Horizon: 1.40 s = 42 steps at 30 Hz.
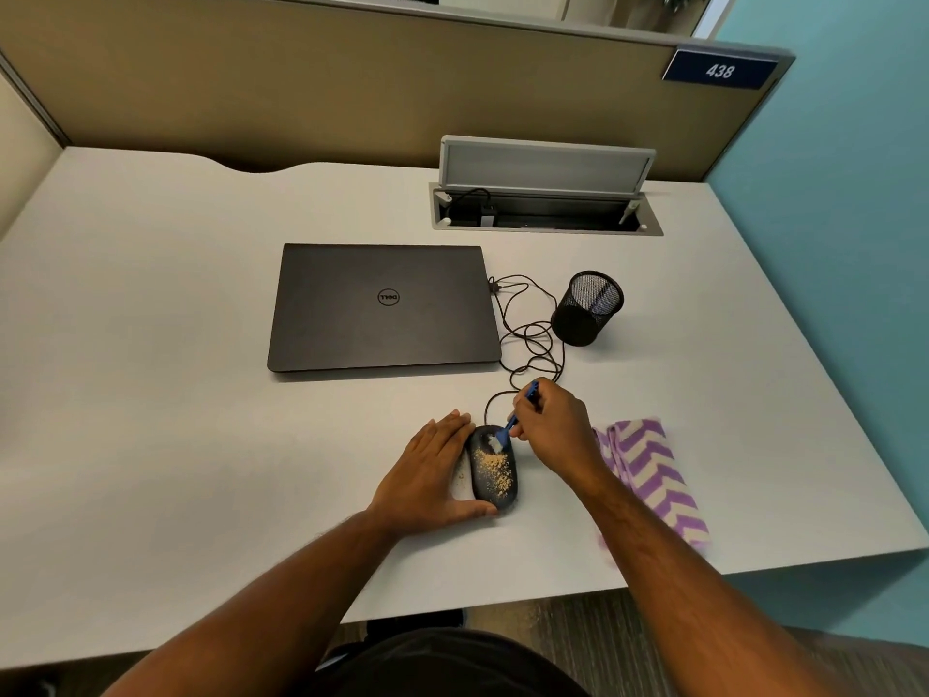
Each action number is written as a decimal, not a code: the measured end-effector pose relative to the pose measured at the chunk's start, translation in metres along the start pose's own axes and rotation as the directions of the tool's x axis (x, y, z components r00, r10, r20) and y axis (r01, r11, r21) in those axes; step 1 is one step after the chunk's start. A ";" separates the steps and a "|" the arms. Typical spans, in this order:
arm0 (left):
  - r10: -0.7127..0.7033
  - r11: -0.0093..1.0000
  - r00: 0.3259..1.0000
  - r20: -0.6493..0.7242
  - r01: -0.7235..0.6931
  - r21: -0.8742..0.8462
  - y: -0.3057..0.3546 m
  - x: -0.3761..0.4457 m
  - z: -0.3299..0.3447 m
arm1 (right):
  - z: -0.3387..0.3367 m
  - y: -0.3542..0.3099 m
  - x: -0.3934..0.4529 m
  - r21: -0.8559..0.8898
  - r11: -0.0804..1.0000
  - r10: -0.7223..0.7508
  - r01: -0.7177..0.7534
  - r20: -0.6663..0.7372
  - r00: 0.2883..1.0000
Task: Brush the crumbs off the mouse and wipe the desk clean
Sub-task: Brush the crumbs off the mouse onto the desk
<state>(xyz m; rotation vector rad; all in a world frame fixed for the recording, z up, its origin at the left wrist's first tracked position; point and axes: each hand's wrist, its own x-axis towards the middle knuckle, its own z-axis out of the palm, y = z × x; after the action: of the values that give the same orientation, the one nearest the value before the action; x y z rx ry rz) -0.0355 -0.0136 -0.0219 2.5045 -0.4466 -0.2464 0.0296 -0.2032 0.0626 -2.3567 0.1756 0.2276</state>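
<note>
Mouse [493, 465] lies on the bench [151, 344] directly in front of the person, near the front edge. Long axis runs away from the body, cord end [495, 399] at the far tip. Tan crumbs [495, 470] cover the middle and near part of its back; a few sit on the bench just left of it, under the left palm.

Left hand [432, 475]: flat and open, fingers stretched along the mouse's left flank, thumb curled round the near end. It braces, it does not grip.

Right hand [553, 435]: closed in a pinch on a small blue brush [523, 407]. Bristles [495, 445] touch the far part of the mouse's back, just beyond the crumb patch.

Judgement: the crumbs lie between the bristles and the body, so the stroke likely runs along the long axis toward the person, or off to the right, since the left side is blocked by the bracing hand. Brushing is at its start; most crumbs remain.

Striped purple cloth [653, 475] lies just right of the right forearm, nearer the right hand, for wiping afterward. Closed laptop [382, 304] and mesh cup [588, 309] stand farther back, well apart.
</note>
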 end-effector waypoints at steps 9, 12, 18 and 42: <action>-0.013 1.000 1.000 0.012 0.013 -0.010 0.001 0.000 -0.001 | 0.002 0.000 0.000 0.012 1.000 -0.005 0.005 0.032 0.999; -0.015 1.000 1.000 0.015 0.015 -0.012 0.001 0.000 -0.001 | 0.001 -0.004 0.001 0.039 0.999 -0.006 0.007 -0.021 1.000; -0.011 1.000 1.000 0.000 0.011 0.001 0.003 0.000 -0.002 | 0.004 -0.008 0.002 -0.082 0.995 -0.052 0.057 0.061 0.997; -0.023 1.000 1.000 0.003 0.022 0.009 0.004 0.000 -0.002 | -0.027 0.024 -0.024 0.024 0.987 -0.161 0.161 0.279 0.947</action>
<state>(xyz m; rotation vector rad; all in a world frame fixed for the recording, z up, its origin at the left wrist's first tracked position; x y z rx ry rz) -0.0363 -0.0158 -0.0184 2.5198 -0.4218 -0.2569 0.0046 -0.2378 0.0700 -2.2934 -0.1535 0.4763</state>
